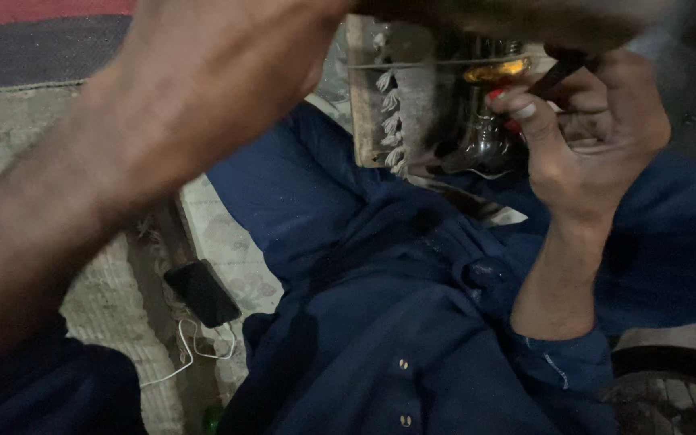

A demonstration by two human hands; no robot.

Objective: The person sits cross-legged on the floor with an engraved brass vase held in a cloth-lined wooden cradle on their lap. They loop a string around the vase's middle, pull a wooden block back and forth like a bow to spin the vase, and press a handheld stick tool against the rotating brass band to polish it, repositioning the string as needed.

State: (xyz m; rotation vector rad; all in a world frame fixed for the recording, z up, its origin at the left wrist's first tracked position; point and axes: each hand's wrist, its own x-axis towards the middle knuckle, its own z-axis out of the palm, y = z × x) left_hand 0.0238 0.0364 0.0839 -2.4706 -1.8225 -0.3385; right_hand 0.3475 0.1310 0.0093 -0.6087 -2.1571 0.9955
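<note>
**Operator:** Up at the far right, I am watching the right hand [586, 133] curling narrow around a slim dark stick-like tool [559, 74], thumb and fingers pinching it. The tip is pointing toward a shiny rounded metal vessel with an amber-lit patch [485, 121], which is sitting far, just left of that hand, beside a pale wooden board with a white fringed cloth [388, 105].

**Observer:** And the left hand?

**Operator:** The left hand [211, 72] is filling the near left of the view, blurred. I cannot tell whether it is gripping anything; its fingers are running out of sight toward a blurred brownish object [525, 20] along the top edge.

**Observer:** What are you worrying about?

**Operator:** That blur is suggesting fast movement right above the vessel, so I am judging that a knock could tip it or jog the tool's tip off its spot. The pinch is looking light, so the tool could slip. Lower left, a flat black phone [201, 292] with a white cable [195, 346] is lying near the dark blue garment [380, 322]; a shifting leg could snag that cable.
</note>
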